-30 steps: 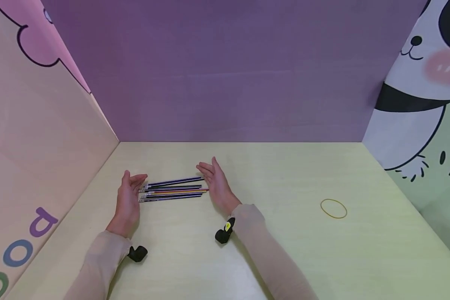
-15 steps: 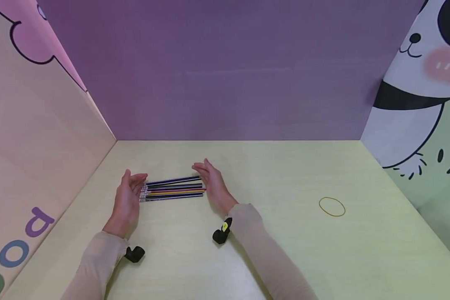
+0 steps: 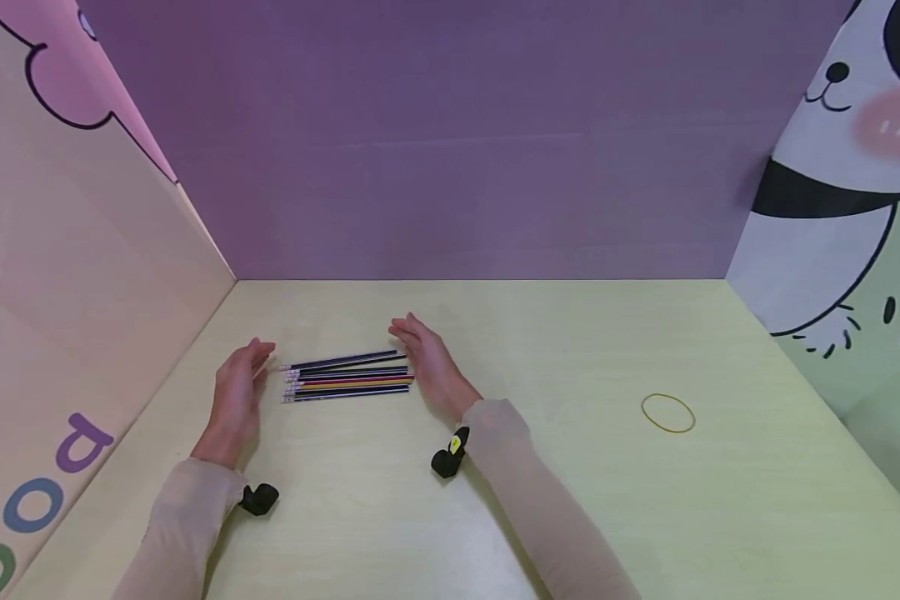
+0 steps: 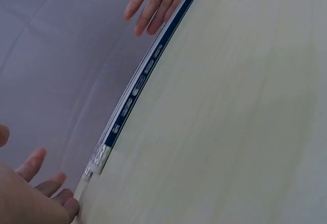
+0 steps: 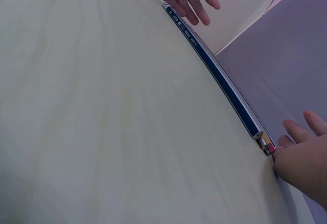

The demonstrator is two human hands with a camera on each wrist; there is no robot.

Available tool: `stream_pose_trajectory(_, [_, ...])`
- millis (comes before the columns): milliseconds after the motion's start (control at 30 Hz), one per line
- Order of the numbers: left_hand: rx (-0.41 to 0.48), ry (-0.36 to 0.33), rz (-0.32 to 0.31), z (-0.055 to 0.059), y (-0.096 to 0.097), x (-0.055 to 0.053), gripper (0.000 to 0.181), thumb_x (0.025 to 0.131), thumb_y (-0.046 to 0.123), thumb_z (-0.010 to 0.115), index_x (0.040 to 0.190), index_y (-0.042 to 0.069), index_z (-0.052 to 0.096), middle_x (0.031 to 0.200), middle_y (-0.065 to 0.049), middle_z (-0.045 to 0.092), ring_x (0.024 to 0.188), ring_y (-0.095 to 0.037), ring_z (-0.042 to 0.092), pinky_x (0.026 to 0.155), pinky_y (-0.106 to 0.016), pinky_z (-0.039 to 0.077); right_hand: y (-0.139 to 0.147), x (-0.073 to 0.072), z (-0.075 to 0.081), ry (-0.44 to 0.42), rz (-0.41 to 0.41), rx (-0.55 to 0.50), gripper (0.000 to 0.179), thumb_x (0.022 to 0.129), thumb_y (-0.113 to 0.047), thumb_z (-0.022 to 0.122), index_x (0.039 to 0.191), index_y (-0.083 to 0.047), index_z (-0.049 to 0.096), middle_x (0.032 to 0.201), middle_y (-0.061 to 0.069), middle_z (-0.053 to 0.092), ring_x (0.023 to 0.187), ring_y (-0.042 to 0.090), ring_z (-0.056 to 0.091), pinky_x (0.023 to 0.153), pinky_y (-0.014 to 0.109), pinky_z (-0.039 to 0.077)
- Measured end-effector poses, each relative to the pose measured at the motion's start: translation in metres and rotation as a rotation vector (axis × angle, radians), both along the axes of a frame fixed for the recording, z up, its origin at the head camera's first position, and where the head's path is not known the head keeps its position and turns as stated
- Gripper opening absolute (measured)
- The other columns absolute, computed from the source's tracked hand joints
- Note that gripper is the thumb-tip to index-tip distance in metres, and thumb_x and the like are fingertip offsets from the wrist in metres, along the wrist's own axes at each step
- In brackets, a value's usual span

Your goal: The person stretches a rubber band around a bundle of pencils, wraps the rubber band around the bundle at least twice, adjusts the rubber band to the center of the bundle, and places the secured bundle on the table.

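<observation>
Several pencils [image 3: 348, 385] lie side by side on the table, pointing left to right, mostly dark blue with a yellow and a red one among them. Their white eraser ends face left; the far ones fan out slightly. My left hand [image 3: 236, 400] stands on edge just left of the eraser ends, fingers extended, a small gap between. My right hand [image 3: 437, 367] is also on edge, fingers extended, right at the other ends of the pencils. In the right wrist view the blunt ends [image 5: 264, 143] sit against the right hand [image 5: 304, 160].
A yellow rubber band [image 3: 668, 413] lies on the table [image 3: 570, 500] to the right. A purple wall [image 3: 457, 150] rises behind the table, with printed walls on the left and right sides.
My left hand has moved left, away from the eraser ends. My right hand has stayed by the other ends, and the pencil ends sit a little more even.
</observation>
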State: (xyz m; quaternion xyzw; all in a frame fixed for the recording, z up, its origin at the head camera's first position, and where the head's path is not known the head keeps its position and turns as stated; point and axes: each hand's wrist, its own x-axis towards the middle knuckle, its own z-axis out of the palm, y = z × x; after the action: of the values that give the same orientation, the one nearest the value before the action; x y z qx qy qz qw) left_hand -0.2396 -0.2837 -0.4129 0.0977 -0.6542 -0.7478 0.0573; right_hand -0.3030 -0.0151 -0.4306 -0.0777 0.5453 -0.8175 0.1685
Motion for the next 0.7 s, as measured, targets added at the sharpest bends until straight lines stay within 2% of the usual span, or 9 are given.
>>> stream_pose_trajectory(67, [-0.056, -0.022, -0.019, -0.001, -0.002, -0.001, 0.058, 0.106, 0.047, 0.039, 0.145, 0.004, 0.042, 0.161, -0.011, 0.022, 0.149, -0.022, 0.02, 0.124, -0.033, 0.012, 0.0, -0.002, -0.001, -0.001, -0.002, 0.005, 0.061, 0.105, -0.046, 0.041, 0.148, -0.003, 0.042, 0.155, 0.013, 0.04, 0.147, 0.024, 0.03, 0.124, 0.038, 0.011])
stream_pose_trajectory(133, [-0.086, -0.034, -0.071, -0.001, -0.003, -0.003, 0.063, 0.107, 0.046, 0.037, 0.15, 0.001, 0.033, 0.164, -0.013, 0.015, 0.151, -0.026, 0.017, 0.124, -0.034, 0.01, 0.001, -0.003, -0.003, 0.0, 0.0, 0.012, 0.062, 0.104, -0.047, 0.042, 0.148, -0.004, 0.042, 0.155, 0.013, 0.041, 0.147, 0.024, 0.03, 0.124, 0.039, 0.01])
stream_pose_trajectory(233, [-0.129, -0.031, -0.145, -0.001, -0.002, -0.006, 0.064, 0.108, 0.043, 0.036, 0.151, -0.002, 0.027, 0.16, -0.02, 0.02, 0.15, -0.03, 0.019, 0.124, -0.036, 0.013, 0.001, -0.005, -0.003, 0.006, 0.011, 0.03, 0.063, 0.103, -0.049, 0.044, 0.148, -0.003, 0.042, 0.154, 0.013, 0.042, 0.148, 0.023, 0.028, 0.124, 0.038, 0.011])
stream_pose_trajectory(367, [-0.195, -0.003, -0.219, 0.0, 0.002, -0.008, 0.057, 0.109, 0.033, 0.035, 0.148, -0.007, 0.025, 0.151, -0.02, 0.027, 0.146, -0.034, 0.024, 0.123, -0.039, 0.018, 0.003, -0.006, -0.001, 0.022, 0.033, 0.061, 0.064, 0.104, -0.047, 0.043, 0.15, -0.003, 0.038, 0.154, 0.013, 0.042, 0.148, 0.021, 0.028, 0.123, 0.036, 0.014])
stream_pose_trajectory(567, [-0.272, 0.005, -0.261, 0.001, 0.009, -0.006, 0.06, 0.11, 0.035, 0.035, 0.147, -0.01, 0.022, 0.152, -0.026, 0.025, 0.145, -0.038, 0.026, 0.123, -0.045, 0.018, 0.007, -0.004, -0.001, 0.063, 0.056, 0.108, 0.059, 0.107, -0.036, 0.039, 0.152, 0.002, 0.033, 0.163, 0.009, 0.026, 0.147, 0.022, 0.031, 0.123, 0.034, 0.016])
stream_pose_trajectory(700, [-0.287, 0.019, -0.259, 0.003, 0.009, -0.005, 0.06, 0.11, 0.036, 0.034, 0.145, -0.011, 0.024, 0.151, -0.027, 0.027, 0.144, -0.038, 0.027, 0.122, -0.047, 0.018, 0.007, -0.002, 0.001, 0.084, 0.04, 0.14, 0.057, 0.107, -0.035, 0.04, 0.149, 0.004, 0.035, 0.158, 0.015, 0.035, 0.144, 0.024, 0.036, 0.122, 0.036, 0.019])
